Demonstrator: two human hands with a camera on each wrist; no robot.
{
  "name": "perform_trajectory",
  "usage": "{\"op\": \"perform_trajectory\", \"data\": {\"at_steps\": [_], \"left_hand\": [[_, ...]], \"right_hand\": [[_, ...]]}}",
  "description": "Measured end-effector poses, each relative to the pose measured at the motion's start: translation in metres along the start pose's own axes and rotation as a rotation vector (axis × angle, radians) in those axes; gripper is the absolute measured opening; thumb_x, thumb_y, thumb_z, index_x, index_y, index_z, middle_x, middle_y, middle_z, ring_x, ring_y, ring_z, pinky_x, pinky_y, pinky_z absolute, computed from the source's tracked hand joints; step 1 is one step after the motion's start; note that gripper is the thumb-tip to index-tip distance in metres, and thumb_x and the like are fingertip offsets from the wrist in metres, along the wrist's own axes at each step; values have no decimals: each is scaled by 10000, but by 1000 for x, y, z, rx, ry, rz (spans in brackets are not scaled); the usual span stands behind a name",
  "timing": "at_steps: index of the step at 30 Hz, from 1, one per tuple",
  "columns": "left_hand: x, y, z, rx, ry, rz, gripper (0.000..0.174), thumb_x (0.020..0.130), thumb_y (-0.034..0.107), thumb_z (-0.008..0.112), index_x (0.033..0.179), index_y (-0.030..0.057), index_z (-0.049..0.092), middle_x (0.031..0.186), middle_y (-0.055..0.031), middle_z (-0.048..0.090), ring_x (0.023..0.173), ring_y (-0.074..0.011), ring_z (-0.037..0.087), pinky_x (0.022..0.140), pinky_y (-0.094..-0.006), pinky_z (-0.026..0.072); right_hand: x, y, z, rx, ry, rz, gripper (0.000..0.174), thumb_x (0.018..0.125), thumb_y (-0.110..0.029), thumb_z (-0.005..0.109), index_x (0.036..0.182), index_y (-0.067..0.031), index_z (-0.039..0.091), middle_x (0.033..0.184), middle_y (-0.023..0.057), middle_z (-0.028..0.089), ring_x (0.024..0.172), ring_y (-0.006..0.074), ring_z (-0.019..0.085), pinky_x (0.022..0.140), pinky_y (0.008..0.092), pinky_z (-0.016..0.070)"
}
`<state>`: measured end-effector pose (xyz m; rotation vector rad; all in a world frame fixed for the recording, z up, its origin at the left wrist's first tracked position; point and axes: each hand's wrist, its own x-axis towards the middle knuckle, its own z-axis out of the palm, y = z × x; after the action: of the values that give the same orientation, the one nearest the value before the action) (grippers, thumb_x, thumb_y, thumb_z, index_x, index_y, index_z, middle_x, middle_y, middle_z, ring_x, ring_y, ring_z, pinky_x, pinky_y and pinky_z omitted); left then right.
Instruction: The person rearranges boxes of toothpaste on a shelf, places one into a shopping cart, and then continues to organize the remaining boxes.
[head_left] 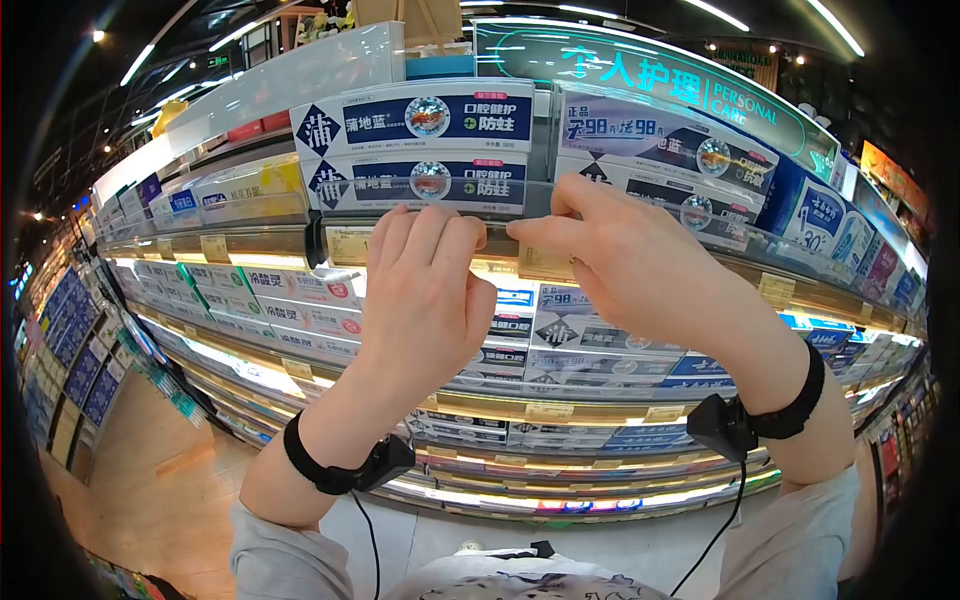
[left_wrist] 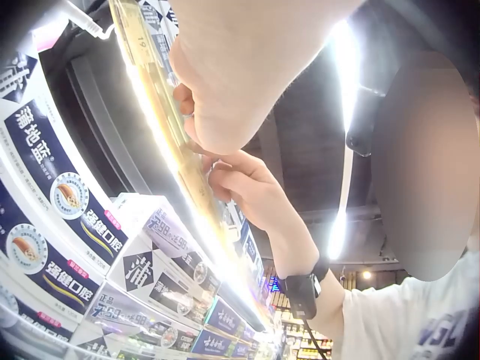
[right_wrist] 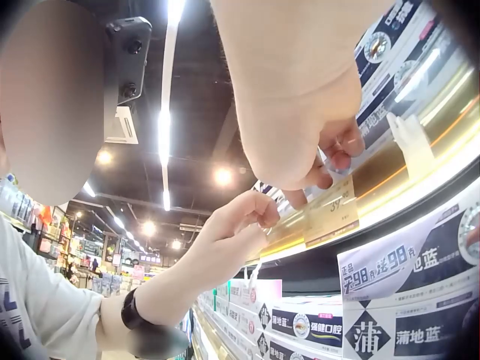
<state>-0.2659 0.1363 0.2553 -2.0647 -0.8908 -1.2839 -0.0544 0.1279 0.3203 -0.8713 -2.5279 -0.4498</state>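
In the head view my left hand point(head_left: 425, 280) grips the clear shelf guard point(head_left: 515, 197) along the front of the upper shelf, fingers bent over its edge. To its right, my right hand point(head_left: 630, 265) pinches the same guard, with one finger bent above it and another digit pointing toward the left hand. Behind the guard stand white-and-navy toothpaste boxes point(head_left: 420, 125), stacked in two rows. A yellowish price tag point(head_left: 545, 262) sits on the rail under the right hand. From the right wrist, the left hand point(right_wrist: 232, 229) shows curled at the rail; its fingertips are partly hidden.
More toothpaste boxes point(head_left: 610, 335) fill the lit shelf below. Lavender-fronted boxes point(head_left: 665, 130) stand to the right on the upper shelf, beside blue cartons point(head_left: 810, 210). A lit sign point(head_left: 670, 85) rises behind. Wooden flooring point(head_left: 170, 430) runs along the left.
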Motion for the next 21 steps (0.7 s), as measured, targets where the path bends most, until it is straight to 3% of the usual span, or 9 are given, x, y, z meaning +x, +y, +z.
{"op": "perform_trajectory", "data": {"at_steps": [3, 9, 13, 15, 19, 21], "left_hand": [[-1, -1, 1, -14, 19, 0, 265, 739, -20, 566, 1001, 20, 553, 951, -137, 568, 941, -361, 528, 994, -491, 396], [-2, 0, 0, 3, 2, 3, 276, 731, -27, 562, 1004, 17, 554, 960, -137, 573, 954, -360, 531, 1004, -493, 393], [-3, 0, -2, -2, 1, 6, 284, 730, -28, 561, 1011, 14, 555, 971, -139, 577, 963, -361, 535, 1008, -497, 392], [-3, 1, -2, -7, 10, 17, 288, 731, -29, 559, 1015, 12, 557, 976, -142, 578, 966, -363, 536, 1006, -495, 395], [-2, 0, -3, 1, 3, 20, 287, 732, -27, 561, 1016, 11, 557, 983, -144, 580, 973, -366, 538, 1004, -491, 399], [-3, 0, -2, -14, -13, 4, 287, 731, -22, 569, 1016, 11, 563, 991, -146, 581, 983, -371, 539, 991, -489, 408]], "right_hand": [[1, 2, 1, 97, 47, 2, 385, 841, 62, 577, 1180, -82, 688, 1023, 103, 546, 888, 305, 605, 778, 413, 497], [-1, 2, -3, 47, -1, 24, 382, 837, 76, 552, 1160, -70, 695, 1033, 98, 548, 907, 300, 615, 782, 412, 506], [-6, 5, -8, 43, -25, 47, 389, 834, 78, 550, 1163, -69, 694, 1034, 104, 547, 919, 303, 616, 790, 412, 508], [-8, 4, -10, 9, -39, 65, 384, 799, 41, 625, 1163, -57, 694, 1033, 100, 574, 954, 291, 631, 805, 401, 529], [-11, 5, -7, 22, -24, 59, 377, 808, 43, 614, 1164, -49, 696, 1029, 99, 575, 933, 289, 632, 798, 400, 526], [-13, 6, -5, 95, -10, 17, 420, 825, 93, 531, 1200, -24, 680, 1030, 129, 538, 900, 312, 601, 799, 397, 491]]}}
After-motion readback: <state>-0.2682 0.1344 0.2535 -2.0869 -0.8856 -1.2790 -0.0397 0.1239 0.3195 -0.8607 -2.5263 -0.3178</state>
